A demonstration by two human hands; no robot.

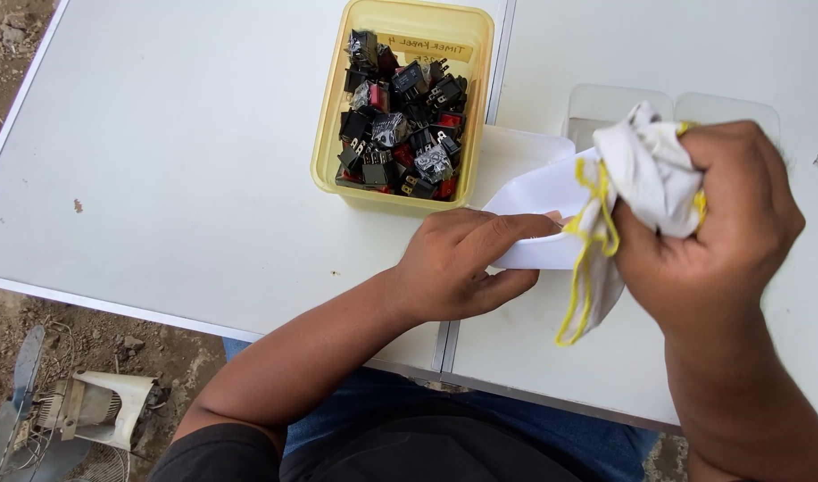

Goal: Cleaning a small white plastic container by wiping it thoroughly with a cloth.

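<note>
White lid (538, 192) pinned under left hand (458, 263); right hand (708, 223) clenches rag (645, 170) against it.

White table (186, 178), yellow tub (324, 134) on it

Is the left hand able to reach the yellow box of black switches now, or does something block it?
Probably yes. The left hand lies on the table just below the yellow box, whose top is open, and nothing stands between them. But its fingers hold down a white piece, which it must release first.
</note>
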